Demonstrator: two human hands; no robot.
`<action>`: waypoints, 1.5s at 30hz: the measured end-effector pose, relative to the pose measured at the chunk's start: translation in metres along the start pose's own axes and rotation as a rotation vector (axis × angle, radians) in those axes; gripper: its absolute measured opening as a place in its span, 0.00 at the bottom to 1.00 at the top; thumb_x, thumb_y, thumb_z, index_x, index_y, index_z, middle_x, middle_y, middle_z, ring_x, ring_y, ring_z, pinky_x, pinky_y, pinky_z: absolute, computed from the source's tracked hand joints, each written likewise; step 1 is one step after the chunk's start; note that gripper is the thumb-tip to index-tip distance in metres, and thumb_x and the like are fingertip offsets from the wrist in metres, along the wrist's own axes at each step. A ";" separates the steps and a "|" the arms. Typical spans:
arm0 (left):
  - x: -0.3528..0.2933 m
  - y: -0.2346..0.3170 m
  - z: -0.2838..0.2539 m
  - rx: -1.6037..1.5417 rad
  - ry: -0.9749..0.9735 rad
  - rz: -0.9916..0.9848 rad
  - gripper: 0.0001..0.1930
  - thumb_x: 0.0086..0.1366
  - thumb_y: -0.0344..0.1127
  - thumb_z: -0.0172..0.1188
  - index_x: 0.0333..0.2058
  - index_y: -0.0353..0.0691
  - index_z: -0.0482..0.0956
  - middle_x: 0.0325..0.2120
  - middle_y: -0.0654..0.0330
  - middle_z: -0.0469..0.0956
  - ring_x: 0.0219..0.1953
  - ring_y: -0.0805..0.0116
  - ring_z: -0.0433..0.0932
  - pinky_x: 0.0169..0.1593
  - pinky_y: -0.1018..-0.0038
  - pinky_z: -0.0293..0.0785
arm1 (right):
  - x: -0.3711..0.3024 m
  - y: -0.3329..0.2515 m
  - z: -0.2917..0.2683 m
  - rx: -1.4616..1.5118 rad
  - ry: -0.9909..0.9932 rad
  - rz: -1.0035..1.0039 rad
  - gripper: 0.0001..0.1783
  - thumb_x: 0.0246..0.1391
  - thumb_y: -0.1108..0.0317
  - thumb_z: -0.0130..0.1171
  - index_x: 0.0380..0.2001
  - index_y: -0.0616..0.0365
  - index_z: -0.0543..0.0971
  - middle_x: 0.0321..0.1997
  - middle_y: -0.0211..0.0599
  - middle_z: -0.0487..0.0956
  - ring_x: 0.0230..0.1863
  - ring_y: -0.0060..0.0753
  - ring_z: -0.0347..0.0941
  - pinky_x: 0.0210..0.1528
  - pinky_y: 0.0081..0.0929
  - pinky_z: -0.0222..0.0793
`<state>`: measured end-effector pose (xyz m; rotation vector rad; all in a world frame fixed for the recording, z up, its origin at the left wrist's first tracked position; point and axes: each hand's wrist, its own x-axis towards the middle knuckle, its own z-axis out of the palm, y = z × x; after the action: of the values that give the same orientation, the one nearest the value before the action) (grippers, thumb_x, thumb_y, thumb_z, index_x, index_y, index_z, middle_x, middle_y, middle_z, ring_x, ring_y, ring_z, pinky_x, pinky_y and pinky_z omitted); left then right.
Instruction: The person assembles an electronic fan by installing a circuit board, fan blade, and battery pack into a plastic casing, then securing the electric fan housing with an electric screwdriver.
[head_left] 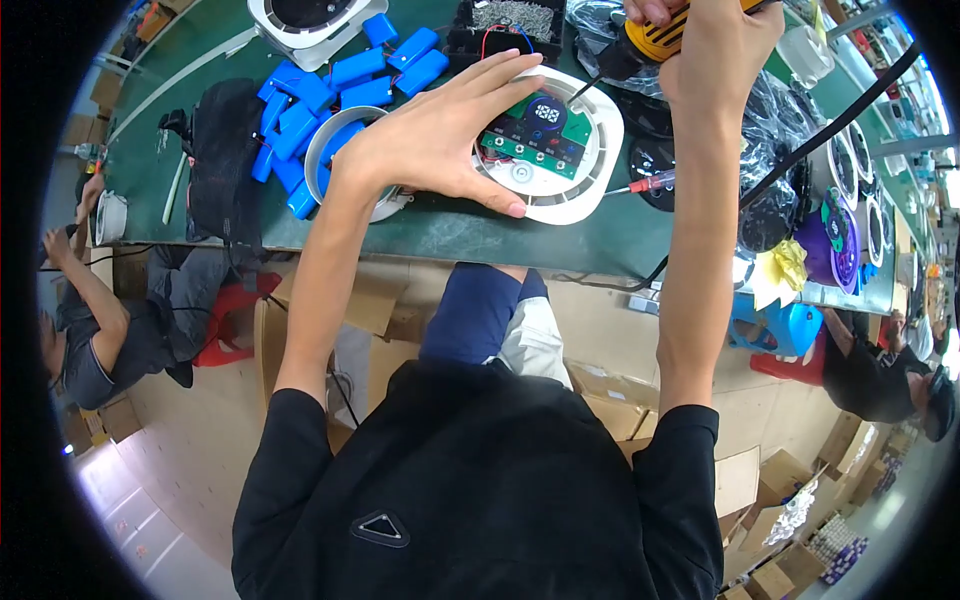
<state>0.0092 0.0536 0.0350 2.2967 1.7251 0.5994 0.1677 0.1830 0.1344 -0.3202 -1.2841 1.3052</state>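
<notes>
A white round housing point(608, 118) lies on the green bench, with a green circuit board point(532, 140) and a lit digit display inside it. My left hand point(435, 135) spans its left side, thumb on the near rim and fingers stretched over the far side, holding it. Up at the right, my right hand point(715, 50) is wrapped round a yellow-and-black power screwdriver point(640, 45). Its thin bit slants down to the board's upper right edge; whether the tip touches a screw is too small to tell. A hand screwdriver with a red handle point(652, 182) lies beside the housing.
Several blue battery packs point(295, 130) are heaped left of my hand, around a white ring-shaped part point(318, 165). A black bin of screws point(510, 25) stands behind. Clear plastic bags point(765, 110) and a black cable point(830, 130) lie right. Other people sit at both sides.
</notes>
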 end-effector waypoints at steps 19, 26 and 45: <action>0.006 -0.008 0.006 -0.013 -0.022 -0.035 0.62 0.36 0.67 0.77 0.70 0.48 0.61 0.73 0.55 0.52 0.75 0.50 0.49 0.74 0.54 0.51 | 0.004 0.003 0.009 -0.033 -0.109 0.113 0.16 0.59 0.59 0.69 0.35 0.59 0.74 0.16 0.21 0.67 0.13 0.14 0.62 0.16 0.16 0.62; 0.008 -0.013 0.004 -0.049 -0.058 -0.024 0.61 0.37 0.66 0.77 0.69 0.47 0.61 0.73 0.53 0.52 0.74 0.49 0.50 0.74 0.54 0.51 | 0.008 0.010 0.007 -0.059 -0.211 0.166 0.15 0.58 0.60 0.69 0.31 0.57 0.74 0.16 0.21 0.68 0.13 0.13 0.62 0.16 0.16 0.61; 0.010 -0.011 -0.010 -0.058 -0.108 0.123 0.65 0.35 0.67 0.77 0.70 0.42 0.59 0.73 0.51 0.51 0.75 0.47 0.47 0.75 0.54 0.49 | 0.027 -0.009 -0.017 -0.011 -0.067 -0.074 0.17 0.59 0.57 0.65 0.38 0.58 0.74 0.13 0.25 0.66 0.11 0.16 0.62 0.10 0.16 0.65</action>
<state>-0.0025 0.0654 0.0410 2.3611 1.5079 0.5301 0.1794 0.2095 0.1493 -0.2360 -1.3481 1.2554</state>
